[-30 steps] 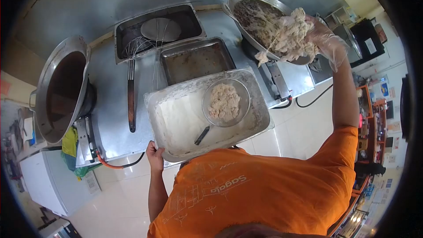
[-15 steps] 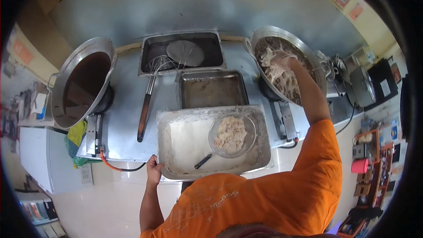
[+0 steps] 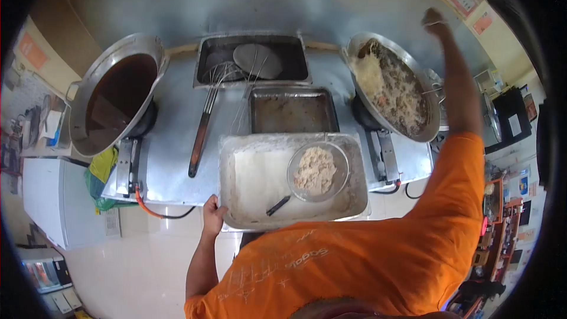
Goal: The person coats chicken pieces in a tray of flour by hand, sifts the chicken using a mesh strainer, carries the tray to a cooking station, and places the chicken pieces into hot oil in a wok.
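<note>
My left hand [image 3: 214,215] is closed on the near left corner of a rectangular metal tray [image 3: 225,184], dusted white like flour. Inside the tray sit a sieve [image 3: 347,174] of pale, lumpy dough-like pieces [image 3: 315,171] and a short black-handled tool [image 3: 277,205]. High above the right wok's far side is my right hand [image 3: 435,20], blurred, its fingers not clear. Below it, the right wok [image 3: 434,132] holds bubbling oil [image 3: 407,97] with a pale foamy mass [image 3: 369,77] at its left.
A wok [image 3: 75,124] of dark brown liquid stands on a burner at left. A wooden-handled whisk [image 3: 201,139] leans on a dark pan [image 3: 207,44] with a round disc. A shallow metal tray [image 3: 295,115] lies between. Gas hoses [image 3: 150,210] run along the table's front edge.
My right hand has lifted out of the right wok, up and to the right. Pale foam has spread at the oil's left side. My left hand stays on the tray.
</note>
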`<state>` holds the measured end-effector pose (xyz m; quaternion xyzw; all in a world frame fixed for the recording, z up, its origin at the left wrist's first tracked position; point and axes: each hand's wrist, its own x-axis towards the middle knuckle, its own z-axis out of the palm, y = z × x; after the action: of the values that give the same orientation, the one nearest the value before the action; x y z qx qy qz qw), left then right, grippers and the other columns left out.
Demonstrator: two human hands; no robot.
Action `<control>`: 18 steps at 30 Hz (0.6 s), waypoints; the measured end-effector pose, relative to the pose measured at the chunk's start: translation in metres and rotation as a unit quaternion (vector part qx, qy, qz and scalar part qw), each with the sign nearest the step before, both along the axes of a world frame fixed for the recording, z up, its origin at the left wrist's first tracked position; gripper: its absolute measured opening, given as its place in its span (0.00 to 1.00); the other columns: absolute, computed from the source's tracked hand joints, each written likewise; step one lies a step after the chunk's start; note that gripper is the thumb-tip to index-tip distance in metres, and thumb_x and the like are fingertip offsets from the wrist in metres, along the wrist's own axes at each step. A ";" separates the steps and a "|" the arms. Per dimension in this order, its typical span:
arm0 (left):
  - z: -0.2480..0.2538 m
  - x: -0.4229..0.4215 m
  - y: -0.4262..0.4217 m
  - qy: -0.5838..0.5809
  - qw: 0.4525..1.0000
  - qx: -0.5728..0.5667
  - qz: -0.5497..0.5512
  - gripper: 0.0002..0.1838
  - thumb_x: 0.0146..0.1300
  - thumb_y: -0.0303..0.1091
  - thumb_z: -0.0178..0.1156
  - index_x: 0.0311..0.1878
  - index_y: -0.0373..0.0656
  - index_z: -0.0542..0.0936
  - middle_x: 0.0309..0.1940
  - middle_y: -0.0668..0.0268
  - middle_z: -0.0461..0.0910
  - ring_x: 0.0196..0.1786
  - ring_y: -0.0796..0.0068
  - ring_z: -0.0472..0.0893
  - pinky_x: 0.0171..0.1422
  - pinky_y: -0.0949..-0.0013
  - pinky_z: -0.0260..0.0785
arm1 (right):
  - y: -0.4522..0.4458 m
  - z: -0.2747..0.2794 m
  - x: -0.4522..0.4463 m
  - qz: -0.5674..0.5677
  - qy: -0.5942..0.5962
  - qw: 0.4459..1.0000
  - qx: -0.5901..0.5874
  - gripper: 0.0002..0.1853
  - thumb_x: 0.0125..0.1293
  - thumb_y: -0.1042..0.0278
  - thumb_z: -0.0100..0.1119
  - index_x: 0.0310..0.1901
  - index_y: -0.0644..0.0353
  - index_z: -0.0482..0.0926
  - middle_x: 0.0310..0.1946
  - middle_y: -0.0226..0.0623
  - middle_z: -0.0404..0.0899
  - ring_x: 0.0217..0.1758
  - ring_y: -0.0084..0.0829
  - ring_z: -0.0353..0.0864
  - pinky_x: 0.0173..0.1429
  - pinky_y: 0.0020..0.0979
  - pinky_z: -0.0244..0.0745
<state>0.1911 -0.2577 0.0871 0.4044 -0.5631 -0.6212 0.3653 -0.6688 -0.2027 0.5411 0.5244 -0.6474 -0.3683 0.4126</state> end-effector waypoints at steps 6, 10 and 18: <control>-0.025 0.008 -0.009 0.015 1.000 -0.011 -0.025 0.15 0.50 0.16 0.55 0.26 0.47 0.61 0.24 0.78 0.59 0.30 0.84 0.59 0.34 0.76 0.54 | 0.103 0.096 0.145 0.160 -0.059 0.982 -0.079 0.04 0.66 0.71 0.53 0.35 0.60 0.76 0.34 0.47 0.78 0.40 0.48 0.78 0.48 0.43 0.73; -0.017 0.004 -0.007 0.043 0.998 0.024 -0.026 0.14 0.52 0.17 0.57 0.26 0.46 0.63 0.23 0.78 0.62 0.29 0.85 0.62 0.34 0.77 0.56 | 0.105 0.000 0.283 0.141 -0.239 0.950 -0.144 0.11 0.70 0.62 0.56 0.40 0.63 0.77 0.43 0.47 0.80 0.48 0.51 0.79 0.53 0.43 0.73; -0.019 0.006 -0.010 0.012 0.999 0.004 -0.047 0.13 0.53 0.17 0.56 0.26 0.45 0.64 0.23 0.78 0.62 0.28 0.85 0.61 0.32 0.76 0.55 | 0.075 -0.373 0.441 -0.108 -0.705 0.699 0.049 0.27 0.68 0.54 0.57 0.63 0.61 0.72 0.55 0.51 0.77 0.61 0.48 0.76 0.67 0.44 0.69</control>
<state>0.1975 -0.2674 0.0681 0.3715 -0.5749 -0.6444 0.3408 -0.2279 -0.1278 0.1679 0.5770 -0.7818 0.0361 -0.2338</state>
